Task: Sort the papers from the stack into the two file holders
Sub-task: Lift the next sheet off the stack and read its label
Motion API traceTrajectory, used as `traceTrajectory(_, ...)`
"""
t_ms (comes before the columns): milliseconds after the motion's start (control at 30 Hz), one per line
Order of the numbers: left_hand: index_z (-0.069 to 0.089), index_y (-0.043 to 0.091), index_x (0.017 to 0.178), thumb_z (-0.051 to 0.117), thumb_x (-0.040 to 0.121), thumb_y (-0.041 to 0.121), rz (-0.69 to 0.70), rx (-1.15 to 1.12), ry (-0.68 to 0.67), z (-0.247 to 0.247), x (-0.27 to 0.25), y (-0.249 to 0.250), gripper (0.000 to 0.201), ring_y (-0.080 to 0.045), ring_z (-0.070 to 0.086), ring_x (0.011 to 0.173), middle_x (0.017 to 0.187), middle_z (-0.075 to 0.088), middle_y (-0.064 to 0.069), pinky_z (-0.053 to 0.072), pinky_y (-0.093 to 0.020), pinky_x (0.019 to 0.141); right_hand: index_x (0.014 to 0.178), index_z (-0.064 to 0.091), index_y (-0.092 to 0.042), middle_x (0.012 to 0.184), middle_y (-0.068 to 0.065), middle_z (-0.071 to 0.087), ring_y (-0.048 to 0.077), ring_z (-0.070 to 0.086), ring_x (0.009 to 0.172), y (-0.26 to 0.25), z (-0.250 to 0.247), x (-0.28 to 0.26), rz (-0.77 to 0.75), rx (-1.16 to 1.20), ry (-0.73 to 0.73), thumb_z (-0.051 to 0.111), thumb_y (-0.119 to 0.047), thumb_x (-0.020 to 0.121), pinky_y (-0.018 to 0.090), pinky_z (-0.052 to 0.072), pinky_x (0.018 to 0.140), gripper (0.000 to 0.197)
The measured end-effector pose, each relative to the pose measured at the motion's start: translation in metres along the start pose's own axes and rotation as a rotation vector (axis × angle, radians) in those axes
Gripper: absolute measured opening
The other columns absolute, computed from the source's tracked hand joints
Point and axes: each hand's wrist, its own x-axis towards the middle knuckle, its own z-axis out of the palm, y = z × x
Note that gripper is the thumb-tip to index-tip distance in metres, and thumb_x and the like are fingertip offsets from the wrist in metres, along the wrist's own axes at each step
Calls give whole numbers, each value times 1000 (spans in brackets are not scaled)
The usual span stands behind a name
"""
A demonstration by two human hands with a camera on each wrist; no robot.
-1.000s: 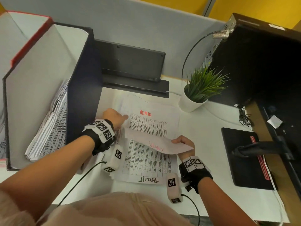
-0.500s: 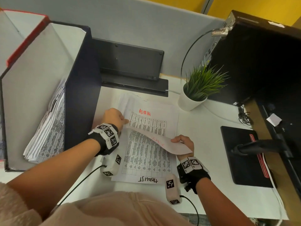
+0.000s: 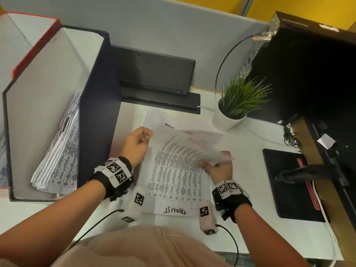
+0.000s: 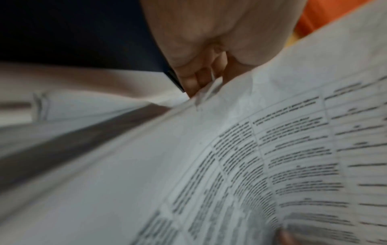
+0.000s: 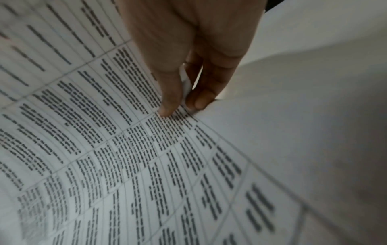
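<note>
Here your left hand (image 3: 135,144) pinches the far left corner of the top sheet (image 3: 189,143), fingers (image 4: 195,79) curled onto its edge. Your right hand (image 3: 218,166) grips the same sheet at its right edge, thumb on the printed side and fingers (image 5: 201,97) behind it. The sheet is lifted off the stack (image 3: 175,182) and bowed between both hands, blurred in the head view, its blank back toward you with faint red marks showing through.

The stack lies flat on the white bench (image 3: 248,170) just in front of you, between your wrists. Its exposed page carries a printed table and a handwritten word along the near edge, upside down to you. More sheets poke out at the far end of the stack, with red writing that I cannot read clearly.

To the left stands a dark file holder (image 3: 98,112), touching or just beside the stack's left edge, with a wad of printed papers (image 3: 57,155) leaning inside it. Behind it, further left, is a second holder (image 3: 32,49) with a red rim; what it contains is not visible.

Beyond the stack a black stand (image 3: 156,78) sits against the grey partition. A green plant (image 3: 237,99) in a white pot stands to the right of the stack's far end. A black pad (image 3: 289,185) with a red stripe lies on the bench at the right, well apart from the papers, and a dark computer case (image 3: 304,70) fills the upper right.
</note>
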Motion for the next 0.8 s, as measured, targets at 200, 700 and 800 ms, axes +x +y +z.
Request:
traceTrajectory(200,55,6,59,38,83,-12,-154,-139,-64,-1,7,9,34,-22,59,82,83,65,-11,48,-21,67,74,62,-11,66,-2,56,16,51,62,-8,-2,-1,-6,-105,-144,69,6,74,4,41,51,18)
traceTrajectory(700,52,6,73,76,73,39,-392,750,-61,10,39,14,41,-23,59,72,78,61,-10,46,-28,57,23,43,-12,33,1,47,14,50,29,-7,-2,0,459,571,-91,37,18,70,14,40,34,56)
traceTrajectory(800,48,8,68,75,74,40,-386,784,-70,12,39,15,42,-21,56,71,67,54,-5,45,-26,59,23,43,-13,33,1,47,13,49,29,-6,0,-2,458,583,-80,38,17,70,13,40,34,56)
